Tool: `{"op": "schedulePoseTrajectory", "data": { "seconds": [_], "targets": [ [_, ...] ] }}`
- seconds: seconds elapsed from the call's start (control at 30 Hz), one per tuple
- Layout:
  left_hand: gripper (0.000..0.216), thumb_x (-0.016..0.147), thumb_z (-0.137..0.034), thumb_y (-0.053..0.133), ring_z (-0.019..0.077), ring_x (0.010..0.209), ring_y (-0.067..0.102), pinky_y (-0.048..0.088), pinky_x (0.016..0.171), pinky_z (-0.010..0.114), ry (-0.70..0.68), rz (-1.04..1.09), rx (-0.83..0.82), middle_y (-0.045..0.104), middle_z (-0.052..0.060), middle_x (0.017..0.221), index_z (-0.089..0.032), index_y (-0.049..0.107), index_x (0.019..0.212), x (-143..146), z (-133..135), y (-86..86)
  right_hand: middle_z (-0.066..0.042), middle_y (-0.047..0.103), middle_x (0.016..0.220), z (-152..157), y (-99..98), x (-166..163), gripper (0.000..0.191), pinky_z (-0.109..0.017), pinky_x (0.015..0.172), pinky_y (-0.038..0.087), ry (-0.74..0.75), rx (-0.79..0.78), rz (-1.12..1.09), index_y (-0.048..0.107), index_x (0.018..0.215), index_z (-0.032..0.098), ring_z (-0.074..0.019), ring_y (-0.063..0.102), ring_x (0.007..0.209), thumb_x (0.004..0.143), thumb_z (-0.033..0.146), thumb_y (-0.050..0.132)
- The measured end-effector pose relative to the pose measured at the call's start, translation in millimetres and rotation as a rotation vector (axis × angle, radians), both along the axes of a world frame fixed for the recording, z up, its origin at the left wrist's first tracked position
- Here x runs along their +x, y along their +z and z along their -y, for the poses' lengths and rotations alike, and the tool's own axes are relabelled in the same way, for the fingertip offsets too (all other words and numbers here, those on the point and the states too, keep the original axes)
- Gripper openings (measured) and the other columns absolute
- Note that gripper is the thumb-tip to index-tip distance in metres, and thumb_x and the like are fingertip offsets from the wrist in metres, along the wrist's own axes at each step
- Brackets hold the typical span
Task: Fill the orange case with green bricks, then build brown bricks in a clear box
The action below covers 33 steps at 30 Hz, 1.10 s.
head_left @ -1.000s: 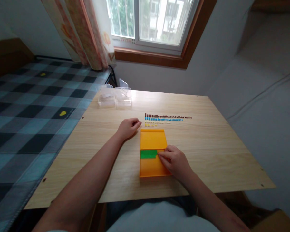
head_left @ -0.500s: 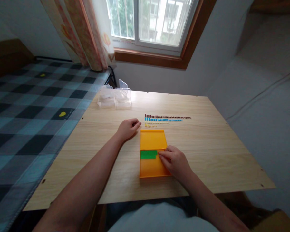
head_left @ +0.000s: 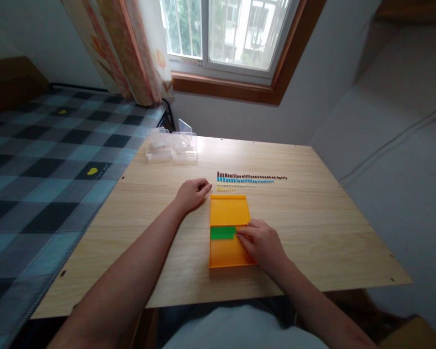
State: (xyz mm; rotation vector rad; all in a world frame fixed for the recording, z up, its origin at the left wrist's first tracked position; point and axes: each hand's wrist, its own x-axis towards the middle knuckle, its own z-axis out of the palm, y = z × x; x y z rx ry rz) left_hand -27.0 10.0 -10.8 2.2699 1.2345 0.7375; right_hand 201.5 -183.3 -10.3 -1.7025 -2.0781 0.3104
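My right hand (head_left: 262,241) reaches over the right side of an open orange box (head_left: 228,256), thumb and fingertips pinched together. Its fingertips are at the right end of a block of small green pieces (head_left: 223,233), packed against the divider in the near part of the box. Whatever is between those fingertips is too small to make out. My left hand (head_left: 193,194) rests on the table left of the box, its fingers curled closed and nothing visible in them. Just beyond its fingertips lie short rows of tiny yellow pieces (head_left: 225,190).
Behind the yellow pieces run rows of small blue pieces (head_left: 245,181) and dark red-brown pieces (head_left: 250,176). Clear plastic boxes (head_left: 172,147) stand at the back left of the wooden table (head_left: 312,232). A bed with a checked cover (head_left: 32,169) adjoins on the left.
The right hand has shifted very slightly left at the end of the green block. The left hand stays in place.
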Motion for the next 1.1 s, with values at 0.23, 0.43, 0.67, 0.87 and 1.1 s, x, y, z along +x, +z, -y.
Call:
{"op": "schedulePoseTrajectory", "data": {
  "seconds": [0.23,0.43,0.67,0.87,1.1],
  "targets": [
    [0.033,0.090,-0.042,0.052,0.0159,0.060,0.053,0.033,0.059,0.028,0.002,0.001,-0.004,0.063,0.001,0.063,-0.019,0.067,0.072,0.2,-0.1,-0.8,-0.003,0.074,0.088,-0.3,-0.3,-0.5,0.013,-0.030,0.077,0.048,-0.012,-0.038,-0.018,0.081,0.091,0.026,-0.0206,0.066,0.088,0.092,0.022,0.069],
    [0.033,0.090,-0.043,0.051,0.0154,0.059,0.053,0.033,0.060,0.028,-0.004,0.006,-0.009,0.062,0.000,0.062,-0.019,0.066,0.072,-0.4,0.5,-0.6,-0.004,0.076,0.090,-2.2,0.7,-0.8,0.010,-0.030,0.081,0.048,-0.024,-0.078,-0.051,0.081,0.092,0.025,-0.0201,0.067,0.089,0.092,0.023,0.070],
    [0.033,0.090,-0.043,0.052,0.0155,0.061,0.054,0.034,0.060,0.028,-0.011,0.009,-0.011,0.064,0.001,0.064,-0.019,0.068,0.074,-0.6,0.6,0.3,-0.004,0.076,0.089,-3.3,2.9,-0.8,0.010,-0.030,0.079,0.048,-0.024,-0.089,-0.048,0.080,0.090,0.025,-0.0204,0.067,0.088,0.092,0.022,0.070],
    [0.032,0.090,-0.043,0.052,0.0157,0.061,0.054,0.035,0.060,0.028,-0.012,0.012,-0.003,0.065,0.001,0.065,-0.019,0.068,0.075,-1.0,0.5,-0.3,-0.003,0.076,0.089,-3.2,2.1,-0.2,0.012,-0.030,0.078,0.048,-0.021,-0.079,-0.048,0.081,0.089,0.026,-0.0209,0.067,0.088,0.092,0.022,0.070],
    [0.032,0.090,-0.042,0.052,0.0154,0.060,0.054,0.034,0.059,0.028,-0.012,0.005,-0.007,0.064,0.001,0.064,-0.019,0.068,0.074,-1.2,0.5,0.4,-0.004,0.076,0.090,-2.6,0.2,-0.4,0.013,-0.030,0.079,0.049,-0.019,-0.064,-0.056,0.081,0.091,0.026,-0.0208,0.067,0.088,0.093,0.022,0.069]
  ]
}}
